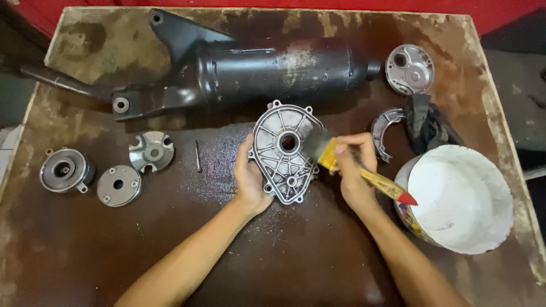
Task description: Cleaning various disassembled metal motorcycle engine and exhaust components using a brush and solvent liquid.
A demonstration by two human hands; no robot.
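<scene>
From the head camera, the left hand (pixel 250 182) held the left edge of a ribbed metal cover (pixel 286 150), its grip closed on the rim and propping the cover up off the surface (pixel 170 250). The right hand (pixel 354 170) had its grip closed around the yellow handle of a paintbrush (pixel 364 175), whose bristles touched the cover just right of its centre hole. The step in hand looked like brushing grime off the cover's inner face; going on would seem to call for the left grip to keep the cover steady while the brush worked into the ribs.

Just right of the brush hand stood a white bucket (pixel 460 199), near its wrist; its inside looked pale and whether it held liquid could not be told. Beyond both hands lay a long black housing (pixel 273 71). Well left of the left grip sat three small round metal parts (pixel 118 185). Right of the housing lay a round cap (pixel 409 69), with a dark rag (pixel 426 128) below it.
</scene>
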